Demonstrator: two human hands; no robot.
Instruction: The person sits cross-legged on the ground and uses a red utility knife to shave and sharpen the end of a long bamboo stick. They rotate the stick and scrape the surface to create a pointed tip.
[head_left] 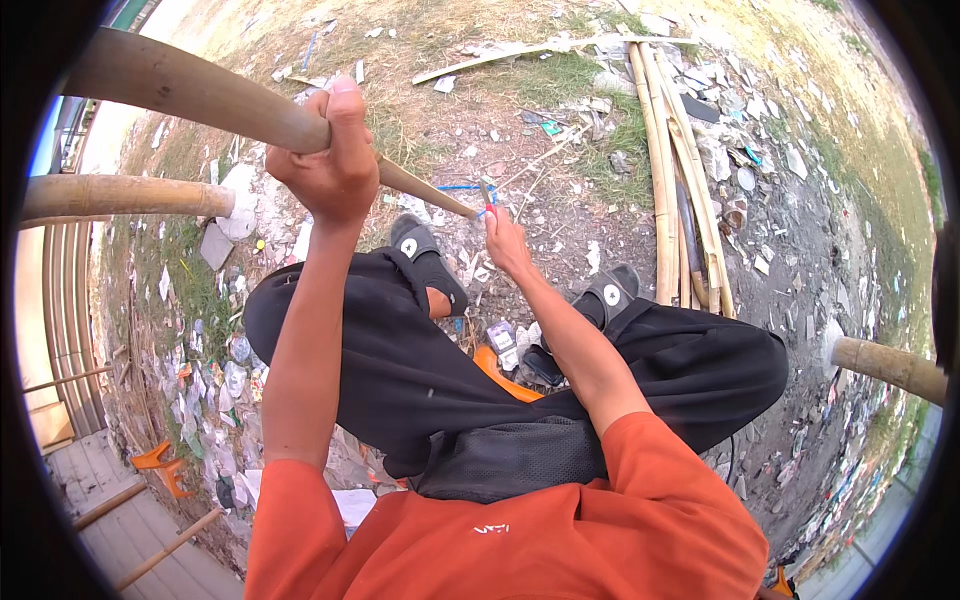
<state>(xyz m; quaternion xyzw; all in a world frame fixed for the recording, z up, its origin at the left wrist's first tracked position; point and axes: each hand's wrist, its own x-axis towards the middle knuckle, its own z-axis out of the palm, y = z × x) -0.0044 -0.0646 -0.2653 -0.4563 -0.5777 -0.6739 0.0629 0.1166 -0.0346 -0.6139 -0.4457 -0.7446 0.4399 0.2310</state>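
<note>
Bamboo pole (pixel 210 97) slants from the upper left down toward the ground in front of you, its lower end beside your right hand. Below its thick near part, a bamboo post (pixel 130 197) comes in from the left edge and ends at a pale base (pixel 238 203). Farther down on that side, an orange object (pixel 158 466) lies on the littered ground (pixel 470 135). Your left hand (pixel 332 160) is clamped around the pole, thumb up along it. Your left sandal (pixel 404 230) is planted beneath the pole's thinner stretch, and a thin blue strip (pixel 455 187) runs near the lower end. Your right hand (pixel 507 243) has its fingers closed on a small red-handled tool (pixel 490 211), too small to tell its kind. An orange curved piece (pixel 495 372) shows between your legs. Your right sandal (pixel 622 278) comes next, then several bamboo lengths (pixel 662 180) lying side by side, and another bamboo post (pixel 890 367) at the far right.
</note>
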